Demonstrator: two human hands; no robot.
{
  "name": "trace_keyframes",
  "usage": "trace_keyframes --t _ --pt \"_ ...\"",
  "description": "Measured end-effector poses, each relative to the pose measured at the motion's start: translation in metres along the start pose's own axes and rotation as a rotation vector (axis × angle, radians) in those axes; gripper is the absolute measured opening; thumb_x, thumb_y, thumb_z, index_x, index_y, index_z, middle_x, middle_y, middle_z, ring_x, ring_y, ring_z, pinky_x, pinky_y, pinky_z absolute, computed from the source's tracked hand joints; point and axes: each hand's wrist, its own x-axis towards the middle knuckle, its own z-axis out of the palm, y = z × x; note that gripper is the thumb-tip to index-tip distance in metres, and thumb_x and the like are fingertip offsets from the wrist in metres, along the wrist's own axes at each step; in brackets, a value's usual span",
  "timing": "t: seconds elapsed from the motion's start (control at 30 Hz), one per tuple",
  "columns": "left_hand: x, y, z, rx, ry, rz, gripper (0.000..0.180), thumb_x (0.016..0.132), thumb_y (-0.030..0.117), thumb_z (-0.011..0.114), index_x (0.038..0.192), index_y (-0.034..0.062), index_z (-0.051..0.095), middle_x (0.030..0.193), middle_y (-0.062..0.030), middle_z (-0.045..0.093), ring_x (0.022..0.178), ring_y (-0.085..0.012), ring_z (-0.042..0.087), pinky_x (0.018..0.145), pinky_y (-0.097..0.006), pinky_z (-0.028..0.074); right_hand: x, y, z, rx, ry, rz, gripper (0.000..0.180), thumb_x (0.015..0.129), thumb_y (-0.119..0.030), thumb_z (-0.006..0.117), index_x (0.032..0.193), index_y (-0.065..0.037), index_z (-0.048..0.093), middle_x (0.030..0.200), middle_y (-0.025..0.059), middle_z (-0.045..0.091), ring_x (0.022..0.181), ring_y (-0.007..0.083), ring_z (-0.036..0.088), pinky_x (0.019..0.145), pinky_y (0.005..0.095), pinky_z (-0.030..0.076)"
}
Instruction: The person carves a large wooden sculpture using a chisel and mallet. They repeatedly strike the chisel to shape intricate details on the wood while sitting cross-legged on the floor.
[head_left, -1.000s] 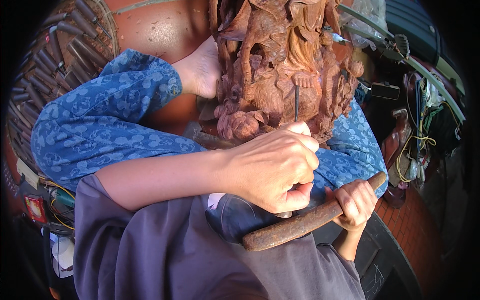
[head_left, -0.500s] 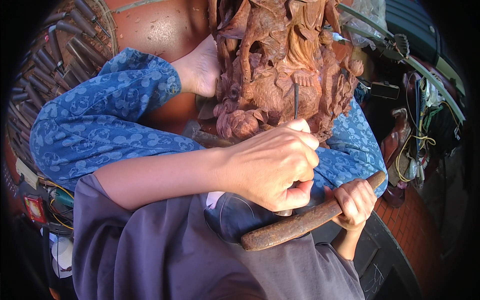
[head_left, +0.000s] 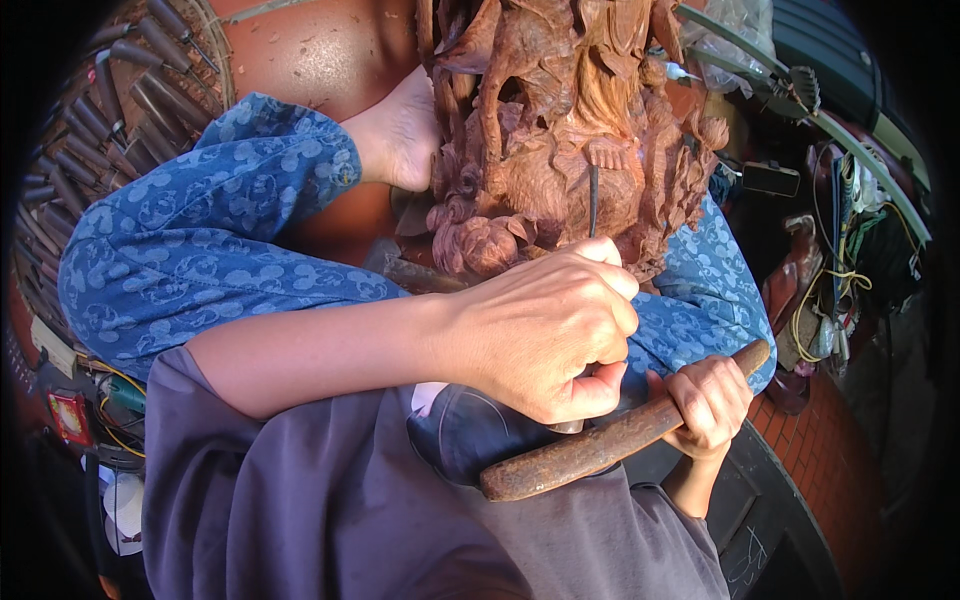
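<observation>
A reddish-brown wood carving [head_left: 560,130] with leafy, curling relief stands between my legs. My left hand [head_left: 550,335] is wrapped round a carving chisel [head_left: 594,200]. Its dark metal shank points away from me, and the tip meets the carving just below some small carved toes. The butt of the handle shows under my fist; the rest of the handle is hidden. In my right hand [head_left: 708,400] is a worn wooden mallet stick [head_left: 575,460], gripped near its thinner end. Its thick end reaches left, close behind the chisel's butt.
Many dark-handled chisels [head_left: 150,110] fill a round basket at the far left. My bare foot [head_left: 395,135] rests beside the carving. On the right are a black phone-like device [head_left: 770,180], coiled cords [head_left: 850,280] and a clear plastic bag [head_left: 735,35]. A small red box [head_left: 70,415] lies at the left.
Almost nothing differs. The mallet stick has shifted very slightly; both hands keep their grips and the chisel tip stays at the same spot.
</observation>
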Motion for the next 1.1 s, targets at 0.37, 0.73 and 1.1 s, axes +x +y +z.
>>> trace_keyframes --t 0.37,0.73,1.1 --pt "0.000 0.000 0.000 0.019 -0.001 0.001 0.024 0.064 0.007 0.065 0.049 0.0064 0.047 0.057 -0.0049 0.044 0.061 -0.0234 0.047 0.066 -0.036 0.036 0.001 0.001 0.001 0.009 0.001 -0.001 0.023 0.067 -0.012 0.082 0.074 -0.006 0.061 0.061 0.0032 0.054 0.053 0.0189 0.054 0.051 0.0305 0.044" --pt "0.004 0.001 0.000 0.001 -0.004 -0.036 0.020 0.065 0.010 0.066 0.052 0.0060 0.052 0.056 -0.0056 0.048 0.062 -0.0245 0.049 0.069 -0.036 0.037 -0.011 0.011 -0.005 -0.081 0.110 -0.062 0.034 0.063 -0.012 0.088 0.075 -0.007 0.056 0.065 0.0044 0.056 0.056 0.0207 0.057 0.052 0.0321 0.048" --pt "0.004 0.000 -0.005 -0.043 -0.019 -0.031 0.019 0.065 0.009 0.066 0.052 0.0044 0.052 0.057 -0.0058 0.049 0.063 -0.0246 0.050 0.070 -0.036 0.037 -0.022 0.017 -0.019 -0.270 0.169 -0.067 0.033 0.067 0.000 0.083 0.080 -0.002 0.053 0.067 0.0100 0.057 0.057 0.0249 0.057 0.052 0.0328 0.048"
